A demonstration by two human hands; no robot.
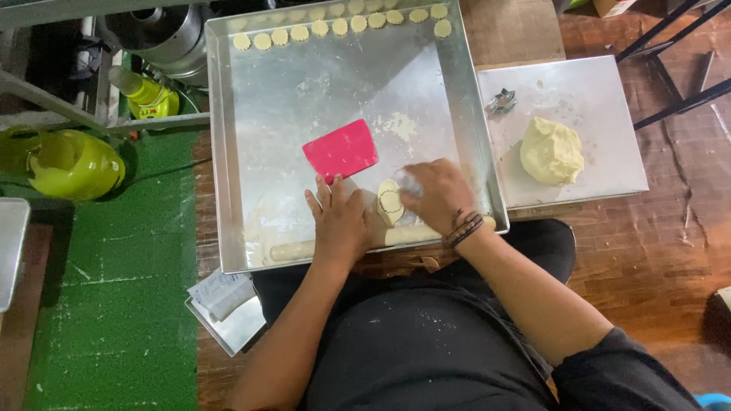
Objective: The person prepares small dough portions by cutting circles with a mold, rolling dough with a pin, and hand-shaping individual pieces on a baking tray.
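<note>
Row of cut rounds (339,27) lines tray (228,152) far edge. Left hand (343,221) flat, fingers together, on dough; right hand (438,194) fingers clamped on cutter (407,183). Dough lump (550,151) unrolled.

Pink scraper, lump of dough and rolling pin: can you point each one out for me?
pink scraper (340,150), head view, middle of its flat blade.
lump of dough (551,151), head view, centre of the pale yellow mound.
rolling pin (292,250), head view, bare left stretch beside the left hand (340,222).
</note>
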